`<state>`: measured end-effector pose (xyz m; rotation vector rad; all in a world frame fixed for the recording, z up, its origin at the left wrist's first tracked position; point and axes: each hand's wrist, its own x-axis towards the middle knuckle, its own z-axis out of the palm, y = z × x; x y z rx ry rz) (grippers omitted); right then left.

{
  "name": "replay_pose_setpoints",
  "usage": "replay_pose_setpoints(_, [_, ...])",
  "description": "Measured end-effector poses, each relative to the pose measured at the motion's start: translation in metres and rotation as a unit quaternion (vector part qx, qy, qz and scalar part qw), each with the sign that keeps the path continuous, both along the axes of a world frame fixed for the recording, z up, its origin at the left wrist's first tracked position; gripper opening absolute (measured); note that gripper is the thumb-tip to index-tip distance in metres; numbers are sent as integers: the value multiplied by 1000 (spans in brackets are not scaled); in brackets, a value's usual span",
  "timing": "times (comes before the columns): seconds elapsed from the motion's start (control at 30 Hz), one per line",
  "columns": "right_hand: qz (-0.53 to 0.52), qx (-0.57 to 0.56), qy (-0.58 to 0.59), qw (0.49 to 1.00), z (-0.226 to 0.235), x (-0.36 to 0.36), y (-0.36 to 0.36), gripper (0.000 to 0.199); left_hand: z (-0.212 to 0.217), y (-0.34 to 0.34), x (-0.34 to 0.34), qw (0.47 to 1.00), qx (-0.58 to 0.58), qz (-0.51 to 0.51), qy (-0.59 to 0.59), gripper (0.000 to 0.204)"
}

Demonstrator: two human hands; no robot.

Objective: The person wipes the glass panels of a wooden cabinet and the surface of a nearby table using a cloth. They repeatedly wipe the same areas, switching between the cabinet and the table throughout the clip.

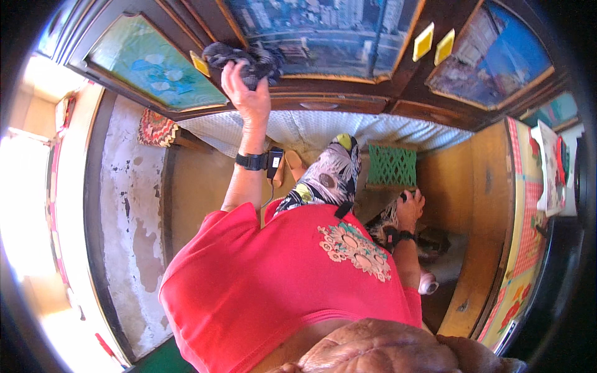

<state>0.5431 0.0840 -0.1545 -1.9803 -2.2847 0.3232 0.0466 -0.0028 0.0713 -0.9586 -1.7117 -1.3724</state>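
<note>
My left hand (247,93) is raised to a dark wooden cabinet (286,104) and presses a bunched dark grey cloth (249,62) against its front. The cloth sits by the lower left corner of a panel with a city picture (329,37), next to a yellow handle (199,63). A black band with a small box (273,163) and a cord is on my left wrist. Lower down, my right hand (410,210) rests over my right knee in patterned trousers (382,222). Its fingers look apart, and I see no object in them.
Below the cabinet hangs a pale curtain (249,129). A green lattice crate (392,164) stands past my knees. To the right are a wooden panel (482,180) and a surface with a checked, flowered cover (527,236). A woven mat (155,128) lies at the left.
</note>
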Motion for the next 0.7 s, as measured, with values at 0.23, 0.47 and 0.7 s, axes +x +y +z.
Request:
replay_pose_setpoints(0.23, [-2, -26, -8, 1000, 6, -8, -2, 33, -66, 6, 0, 993, -117, 13, -23, 62])
replay_pose_setpoints(0.47, [3, 1, 4, 1000, 3, -5, -6, 33, -114, 1, 1, 973, -126, -33, -190, 60])
replay_pose_setpoints(0.7, [-15, 1, 37, 999, -5, -1, -5, 33, -13, 7, -18, 997, 16, -26, -68, 55])
